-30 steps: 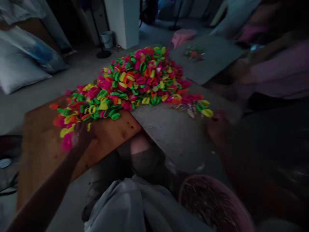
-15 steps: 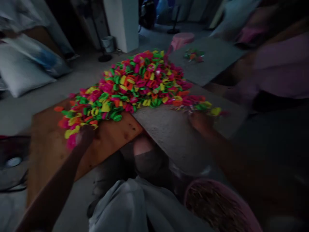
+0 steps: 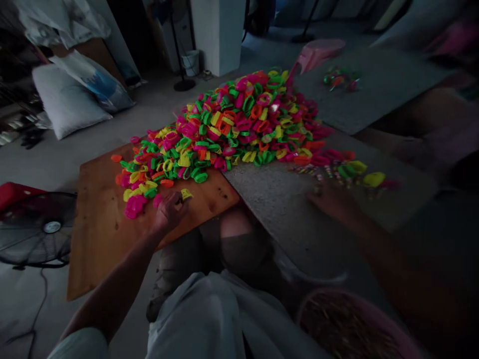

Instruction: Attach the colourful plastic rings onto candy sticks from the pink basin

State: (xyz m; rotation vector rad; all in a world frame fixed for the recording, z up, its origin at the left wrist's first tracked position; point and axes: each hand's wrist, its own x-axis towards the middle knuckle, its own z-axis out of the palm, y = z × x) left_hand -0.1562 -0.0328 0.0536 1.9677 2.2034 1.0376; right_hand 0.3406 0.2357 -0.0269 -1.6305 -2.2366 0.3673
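Note:
My left hand point(image 3: 171, 212) is closed on a small yellow plastic piece point(image 3: 186, 193), held just above the wooden board. A pink piece point(image 3: 157, 200) shows beside its fingers; whether the hand touches it I cannot tell. A big heap of bright plastic pieces point(image 3: 228, 124), green, pink, orange and yellow and many of them hollow, lies in front of me. On the grey board, my right hand point(image 3: 335, 199) is at a scatter of small striped pieces point(image 3: 307, 170), its thumb apart from its fingers. Dimness and blur hide what its fingertips touch.
The wooden board point(image 3: 108, 239) and the grey board point(image 3: 269, 209) meet before my knees. A pink tub point(image 3: 389, 319) of small thin pieces stands at lower right. Left are a floor fan point(image 3: 37, 229) and white sacks point(image 3: 71, 104). Another person's arm point(image 3: 396, 142) is at right.
My left hand has moved right, away from the heap's left end, and now holds the yellow piece. My right hand stays by the striped pieces. The view has swung left.

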